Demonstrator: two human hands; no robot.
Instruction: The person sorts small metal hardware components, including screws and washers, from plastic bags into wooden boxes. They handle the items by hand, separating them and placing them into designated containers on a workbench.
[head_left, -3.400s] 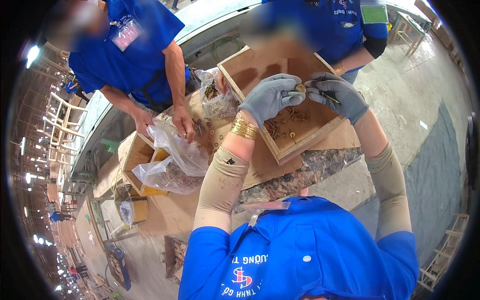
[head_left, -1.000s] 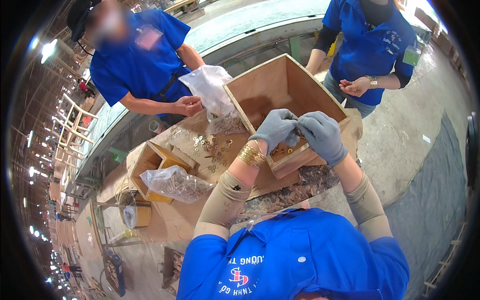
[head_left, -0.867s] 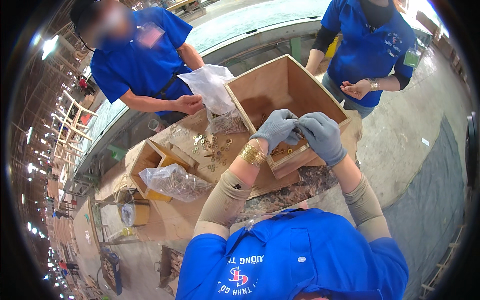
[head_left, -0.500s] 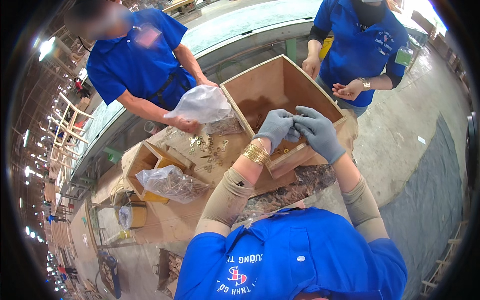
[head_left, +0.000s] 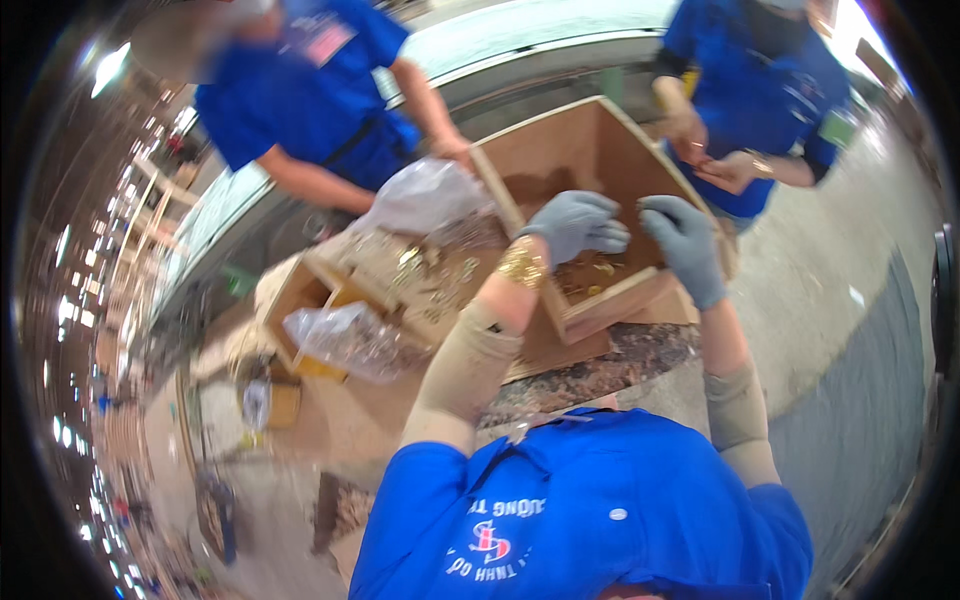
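Observation:
Both my hands wear grey gloves and are raised over a wooden box (head_left: pixel 628 310) without a lid. My left hand (head_left: pixel 580 226) hovers above its near left side, fingers loosely bent and apart, with nothing visible in them. To the right, my right hand (head_left: pixel 688 248) has its fingertips drawn together in a pinch; whatever they hold, if anything, is too small to make out. Small brass-coloured metal pieces (head_left: pixel 602 266) lie on the box floor below. Blur softens the details.
Small metal rings (head_left: pixel 440 280) are scattered on the tabletop left of the box. A clear plastic bag (head_left: pixel 345 340) of hardware rests on a small divided wooden box (head_left: pixel 290 300). A co-worker at far left is beside another plastic bag (head_left: pixel 425 195); a second person stands at far right.
My hands, together at the fingertips before, have come apart, the right one moving rightward. The far-right person's hands have come together. The whole view has shifted slightly.

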